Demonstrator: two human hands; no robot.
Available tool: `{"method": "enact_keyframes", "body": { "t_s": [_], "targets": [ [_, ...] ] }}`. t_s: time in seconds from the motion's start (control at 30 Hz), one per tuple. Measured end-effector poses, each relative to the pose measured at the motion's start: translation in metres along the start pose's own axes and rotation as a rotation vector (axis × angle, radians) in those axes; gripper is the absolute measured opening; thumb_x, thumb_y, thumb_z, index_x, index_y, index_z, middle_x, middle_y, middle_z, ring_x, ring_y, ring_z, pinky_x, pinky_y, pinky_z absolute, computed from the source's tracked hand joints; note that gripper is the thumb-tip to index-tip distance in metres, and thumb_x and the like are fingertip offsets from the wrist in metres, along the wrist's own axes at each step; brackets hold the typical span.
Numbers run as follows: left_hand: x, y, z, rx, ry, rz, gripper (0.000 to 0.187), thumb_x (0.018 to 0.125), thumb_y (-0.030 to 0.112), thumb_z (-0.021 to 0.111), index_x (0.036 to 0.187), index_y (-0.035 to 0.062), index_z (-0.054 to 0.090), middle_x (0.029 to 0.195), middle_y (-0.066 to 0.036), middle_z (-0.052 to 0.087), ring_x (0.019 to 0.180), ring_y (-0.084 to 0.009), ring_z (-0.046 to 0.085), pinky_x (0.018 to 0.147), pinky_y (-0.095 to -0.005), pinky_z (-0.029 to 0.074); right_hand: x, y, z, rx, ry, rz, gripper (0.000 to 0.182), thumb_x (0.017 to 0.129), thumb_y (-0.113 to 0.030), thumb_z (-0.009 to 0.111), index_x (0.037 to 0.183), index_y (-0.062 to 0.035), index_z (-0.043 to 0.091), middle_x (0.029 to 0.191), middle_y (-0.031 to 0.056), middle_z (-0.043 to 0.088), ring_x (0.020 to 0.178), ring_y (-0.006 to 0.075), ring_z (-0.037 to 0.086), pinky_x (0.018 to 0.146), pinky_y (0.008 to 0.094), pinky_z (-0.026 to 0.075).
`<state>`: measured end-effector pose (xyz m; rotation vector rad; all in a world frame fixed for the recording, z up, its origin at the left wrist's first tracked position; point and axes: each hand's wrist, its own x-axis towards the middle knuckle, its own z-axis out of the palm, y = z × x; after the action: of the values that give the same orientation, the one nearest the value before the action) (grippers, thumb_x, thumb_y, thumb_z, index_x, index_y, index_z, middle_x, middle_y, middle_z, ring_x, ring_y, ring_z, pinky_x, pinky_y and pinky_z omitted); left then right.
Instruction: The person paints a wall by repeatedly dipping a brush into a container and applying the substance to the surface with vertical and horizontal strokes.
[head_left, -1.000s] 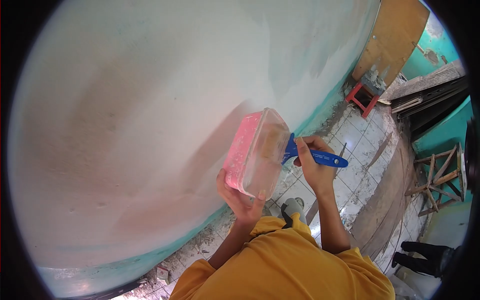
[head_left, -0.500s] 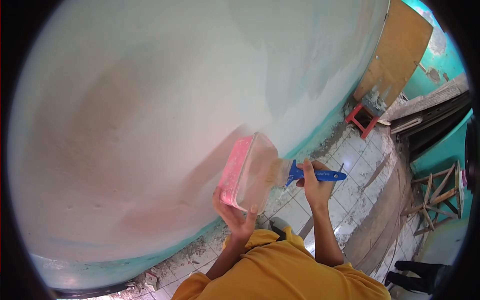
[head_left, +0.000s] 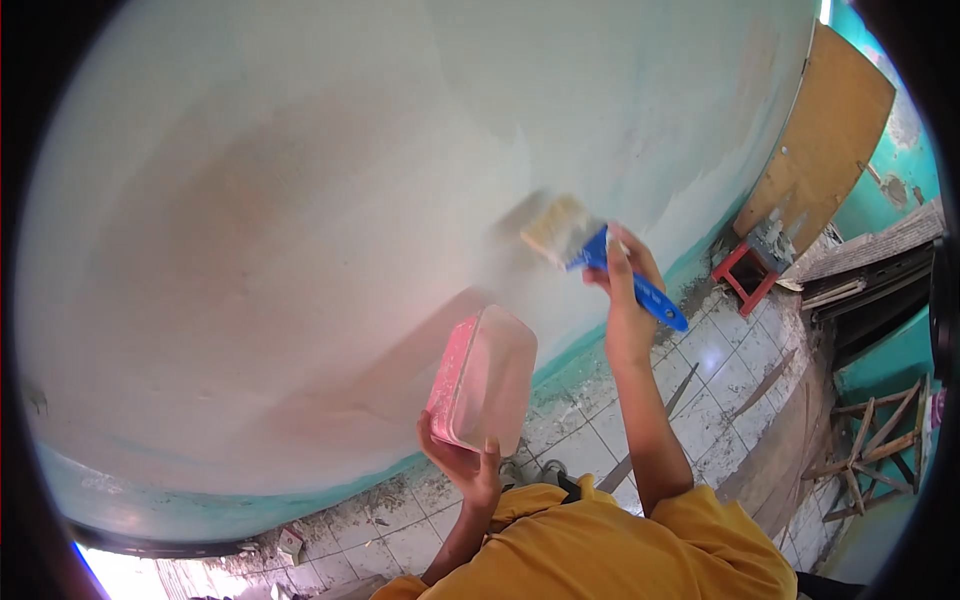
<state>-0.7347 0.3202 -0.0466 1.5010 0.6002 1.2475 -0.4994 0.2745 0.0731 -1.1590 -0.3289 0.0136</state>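
Observation:
My left hand [head_left: 467,462] grips the near end of a pink plastic tub [head_left: 487,380], thumb on one side and fingers on the other. The tub is tilted, and a whitish coating marks its inside and rim. In my right hand [head_left: 625,275] is a wide paintbrush [head_left: 590,245] with a blue handle. Its pale bristles are raised off the tub, close to the wall [head_left: 400,200], and cast a shadow there. Whitish paint covers much of the wall, with a turquoise strip along its base.
A red stool [head_left: 748,277] with a grey container on top stands by the wall, near a leaning wooden board [head_left: 825,130]. Dirty white tiles [head_left: 580,450] cover the floor. To the right are stacked dark planks [head_left: 870,300] and a wooden frame [head_left: 870,440].
My right hand has lifted the paintbrush out of the tub and up toward the wall. The tub in my left hand sits slightly lower in view.

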Motion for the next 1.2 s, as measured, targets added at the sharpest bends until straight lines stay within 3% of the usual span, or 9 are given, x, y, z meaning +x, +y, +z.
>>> {"method": "enact_keyframes", "body": {
  "t_s": [0.1,0.27,0.47,0.6,0.67,0.83,0.93,1.0,1.2],
  "targets": [
    [-0.010,0.012,0.000,0.040,0.043,-0.028,0.102,0.083,0.033,0.076,0.152,0.0007,0.009,0.148,-0.017,0.020,0.140,-0.0306,0.025,0.115,-0.0478,0.022,0.014,-0.004,0.033,0.141,-0.108,-0.134,0.041,0.099,-0.026,0.059,0.129,0.0014,0.056,0.096,0.0093,0.067,0.077,0.0140,0.065,0.071,0.0275,0.052],
    [-0.026,0.006,-0.011,0.073,0.111,-0.052,0.100,0.084,0.037,0.075,0.151,0.0008,0.011,0.148,-0.017,0.020,0.140,-0.0305,0.024,0.116,-0.0478,0.022,-0.006,0.058,0.055,0.357,-0.009,0.052,0.039,0.103,-0.023,0.049,0.135,-0.0003,0.049,0.104,0.0131,0.065,0.084,0.0194,0.068,0.077,0.0316,0.055],
    [-0.029,-0.003,-0.029,0.125,0.101,-0.087,0.100,0.084,0.039,0.075,0.151,-0.0002,0.012,0.148,-0.016,0.021,0.141,-0.0310,0.024,0.116,-0.0482,0.021,-0.047,0.134,0.013,0.122,0.095,0.246,0.035,0.102,-0.022,0.049,0.132,-0.0037,0.049,0.109,0.0148,0.065,0.088,0.0204,0.068,0.078,0.0320,0.057],
    [-0.026,-0.007,-0.042,0.084,0.061,-0.100,0.100,0.084,0.038,0.075,0.151,-0.0002,0.011,0.148,-0.017,0.020,0.141,-0.0311,0.024,0.116,-0.0481,0.022,-0.030,0.107,0.023,-0.009,0.053,0.028,0.029,0.101,-0.023,0.054,0.120,-0.0018,0.055,0.094,0.0124,0.067,0.077,0.0174,0.068,0.070,0.0296,0.056],
    [-0.021,-0.007,-0.048,-0.003,0.035,-0.105,0.100,0.084,0.036,0.075,0.151,-0.0001,0.010,0.148,-0.018,0.020,0.140,-0.0311,0.024,0.115,-0.0481,0.022,-0.005,0.073,0.041,0.029,0.015,-0.084,0.029,0.101,-0.026,0.057,0.102,0.0022,0.061,0.085,0.0074,0.067,0.071,0.0115,0.063,0.065,0.0260,0.051],
    [-0.004,-0.003,-0.082,-0.023,-0.060,-0.078,0.100,0.084,0.033,0.075,0.151,0.0000,0.009,0.148,-0.019,0.020,0.140,-0.0311,0.025,0.115,-0.0482,0.023,0.042,-0.045,0.099,0.138,-0.046,-0.321,0.035,0.101,-0.027,0.052,0.108,0.0058,0.063,0.090,0.0124,0.068,0.075,0.0183,0.068,0.073,0.0302,0.055],
    [0.002,-0.009,-0.099,-0.064,-0.122,-0.079,0.100,0.084,0.032,0.075,0.151,-0.0001,0.008,0.148,-0.019,0.020,0.140,-0.0312,0.025,0.114,-0.0482,0.023,0.047,-0.058,0.112,0.251,-0.034,-0.377,0.036,0.101,-0.027,0.053,0.109,0.0064,0.062,0.091,0.0132,0.068,0.077,0.0192,0.068,0.076,0.0312,0.056],
    [0.010,-0.016,-0.109,-0.102,-0.136,-0.078,0.100,0.084,0.031,0.075,0.152,-0.0002,0.008,0.147,-0.019,0.020,0.140,-0.0313,0.025,0.114,-0.0481,0.023,0.039,-0.021,0.104,0.323,0.016,-0.401,0.035,0.101,-0.027,0.053,0.110,0.0049,0.062,0.094,0.0133,0.068,0.078,0.0197,0.068,0.076,0.0318,0.056],
    [0.019,-0.030,-0.137,-0.101,-0.254,-0.108,0.099,0.085,0.030,0.074,0.151,-0.0019,0.008,0.147,-0.019,0.020,0.139,-0.0308,0.025,0.115,-0.0473,0.023,-0.021,0.119,0.050,0.296,0.185,-0.009,0.031,0.102,-0.026,0.053,0.110,0.0028,0.062,0.091,0.0121,0.067,0.075,0.0180,0.068,0.073,0.0297,0.056]
  ]
}}
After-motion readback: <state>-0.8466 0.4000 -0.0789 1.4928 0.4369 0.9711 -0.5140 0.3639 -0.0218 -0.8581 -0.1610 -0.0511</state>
